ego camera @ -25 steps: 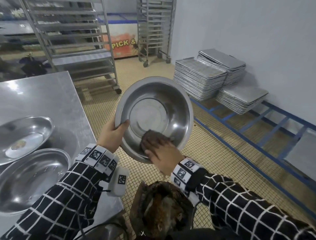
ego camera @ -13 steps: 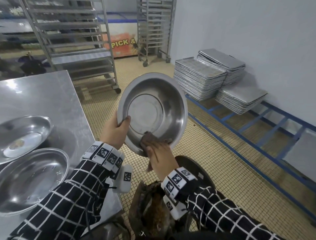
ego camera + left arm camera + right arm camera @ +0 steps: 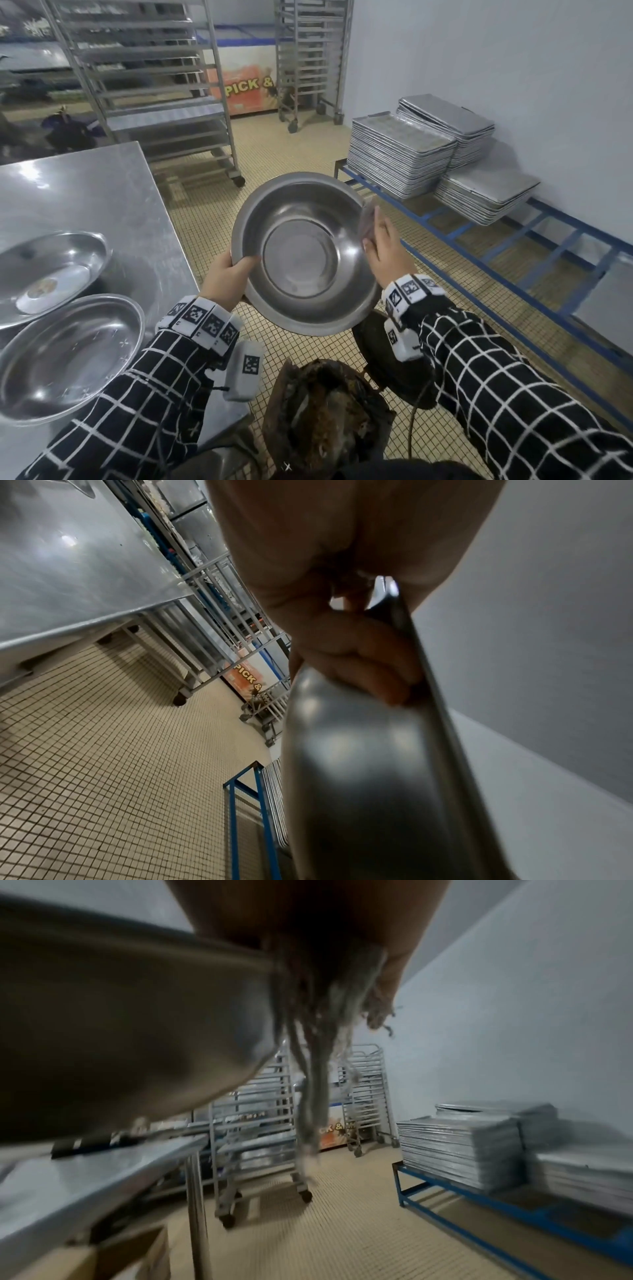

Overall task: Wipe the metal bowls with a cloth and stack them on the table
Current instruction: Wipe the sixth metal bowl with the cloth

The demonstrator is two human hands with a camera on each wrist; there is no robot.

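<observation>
I hold a round metal bowl (image 3: 305, 253) in the air beside the steel table (image 3: 89, 195), its mouth tilted toward me. My left hand (image 3: 229, 277) grips the left rim, thumb inside; the left wrist view shows its fingers (image 3: 363, 653) curled under the rim of the bowl (image 3: 369, 791). My right hand (image 3: 383, 246) presses a dark cloth (image 3: 368, 219) against the outside of the right rim. In the blurred right wrist view the frayed cloth (image 3: 325, 1020) hangs beside the bowl wall (image 3: 130, 1020). Two more metal bowls (image 3: 51, 270) (image 3: 68, 356) lie on the table.
A blue floor frame (image 3: 534, 253) at the right carries stacks of baking trays (image 3: 400, 157). Wheeled tray racks (image 3: 161, 89) stand behind the table. A dark rusty object (image 3: 325, 418) and a dark pan (image 3: 387, 363) sit just below the bowl on the tiled floor (image 3: 274, 150).
My right hand has moved with the cloth from the bowl's lower inside wall up to the outside of its right rim. The bowl has tipped flatter and lower.
</observation>
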